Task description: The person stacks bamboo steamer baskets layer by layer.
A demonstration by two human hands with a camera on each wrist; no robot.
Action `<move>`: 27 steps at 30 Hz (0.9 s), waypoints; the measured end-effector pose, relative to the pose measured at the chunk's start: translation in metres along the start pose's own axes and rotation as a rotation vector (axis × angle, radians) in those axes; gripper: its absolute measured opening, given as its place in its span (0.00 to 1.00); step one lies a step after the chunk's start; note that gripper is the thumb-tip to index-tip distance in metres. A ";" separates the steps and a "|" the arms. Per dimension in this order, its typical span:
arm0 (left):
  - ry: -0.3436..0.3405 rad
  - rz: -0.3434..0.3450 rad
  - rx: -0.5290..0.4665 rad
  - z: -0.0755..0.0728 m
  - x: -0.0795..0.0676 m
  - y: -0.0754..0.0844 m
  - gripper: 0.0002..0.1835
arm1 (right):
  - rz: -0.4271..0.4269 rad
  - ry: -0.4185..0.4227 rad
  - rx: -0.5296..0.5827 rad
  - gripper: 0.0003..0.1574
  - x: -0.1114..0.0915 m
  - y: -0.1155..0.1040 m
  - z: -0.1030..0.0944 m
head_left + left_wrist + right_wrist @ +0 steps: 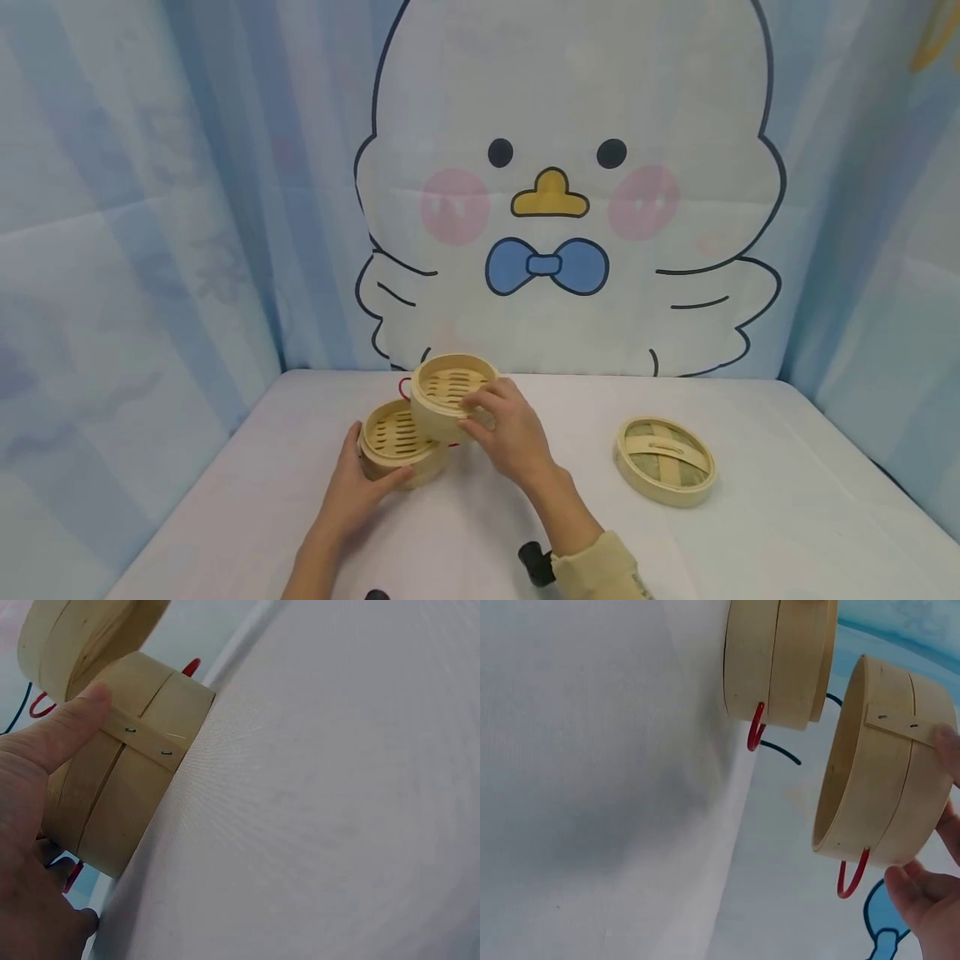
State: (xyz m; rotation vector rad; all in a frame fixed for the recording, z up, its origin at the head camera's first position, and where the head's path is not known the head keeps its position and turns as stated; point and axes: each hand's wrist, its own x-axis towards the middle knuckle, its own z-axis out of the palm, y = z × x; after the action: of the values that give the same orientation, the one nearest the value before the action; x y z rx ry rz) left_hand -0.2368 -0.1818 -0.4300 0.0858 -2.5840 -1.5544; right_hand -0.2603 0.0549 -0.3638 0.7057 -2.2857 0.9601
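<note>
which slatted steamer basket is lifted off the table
The raised basket, gripped by the right hand: it is clear of the table, while the lower basket, held by the left hand, stands on it.

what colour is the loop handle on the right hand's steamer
Red; the loop handle shows best in the right wrist view.

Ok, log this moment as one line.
left hand: holds lower basket on table | right hand: holds second basket in the air | lid: on table, right of both baskets
</note>
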 end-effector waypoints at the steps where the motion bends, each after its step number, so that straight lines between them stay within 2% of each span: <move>1: -0.001 0.000 0.001 0.000 0.000 0.000 0.67 | -0.005 0.001 0.006 0.13 0.000 0.000 0.002; 10: -0.004 0.011 -0.002 -0.001 0.000 -0.001 0.66 | -0.027 -0.046 0.026 0.13 0.003 -0.011 0.016; 17: -0.002 0.045 -0.016 -0.001 0.000 -0.002 0.64 | -0.063 -0.081 0.027 0.13 0.007 -0.022 0.027; 27: -0.004 0.030 -0.014 -0.001 0.002 -0.003 0.64 | -0.084 -0.121 0.008 0.13 0.007 -0.029 0.039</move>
State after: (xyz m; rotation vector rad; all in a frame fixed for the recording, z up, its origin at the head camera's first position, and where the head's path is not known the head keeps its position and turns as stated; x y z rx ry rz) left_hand -0.2385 -0.1845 -0.4318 0.0432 -2.5652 -1.5633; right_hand -0.2576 0.0060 -0.3686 0.8782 -2.3365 0.9106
